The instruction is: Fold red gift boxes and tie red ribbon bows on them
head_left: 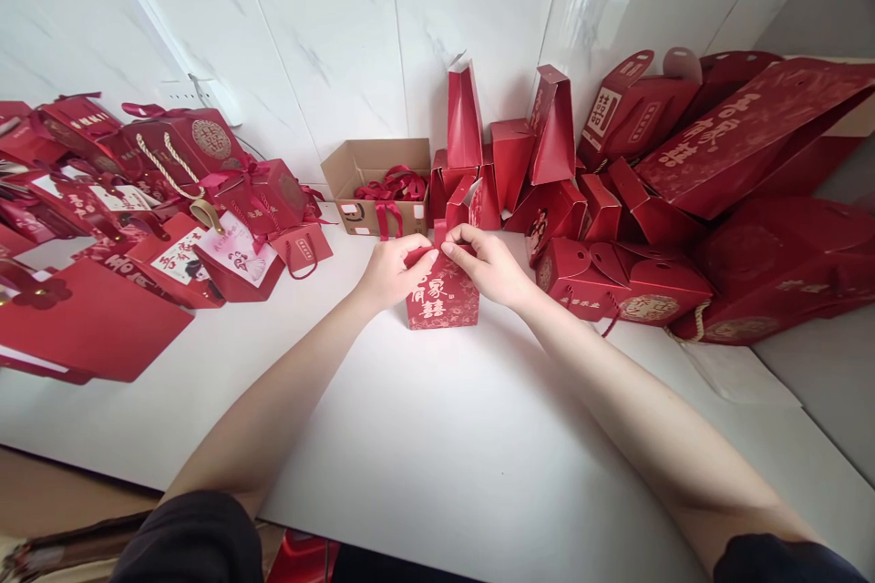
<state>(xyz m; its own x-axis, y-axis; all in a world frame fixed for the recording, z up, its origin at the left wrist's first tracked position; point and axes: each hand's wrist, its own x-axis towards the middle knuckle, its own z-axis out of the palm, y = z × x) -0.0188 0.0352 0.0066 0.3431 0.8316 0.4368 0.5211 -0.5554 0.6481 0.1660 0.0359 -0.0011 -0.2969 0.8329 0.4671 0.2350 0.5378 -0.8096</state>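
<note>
Pinching its top edge, the left hand [397, 273] and right hand [490, 266] both grip a red box [447, 305] between thumb and fingers; it stands upright on the table [424, 437], near a carton [416, 217] of ribbon [397, 186], with more boxes [625, 278] to the right

On the white table [437, 455], at the left, there is a crowded group of red gift boxes [184, 260]; one box [211, 135] has a rope handle, and beside the group stands a small bag [307, 248] with a cord. Near the tiled wall [328, 18] is an open carton [413, 215], which contains red ribbons [397, 186]. At the right, more red boxes [557, 141] are standing and leaning closely together. On the wall, at the left, is a socket [217, 98].
</note>
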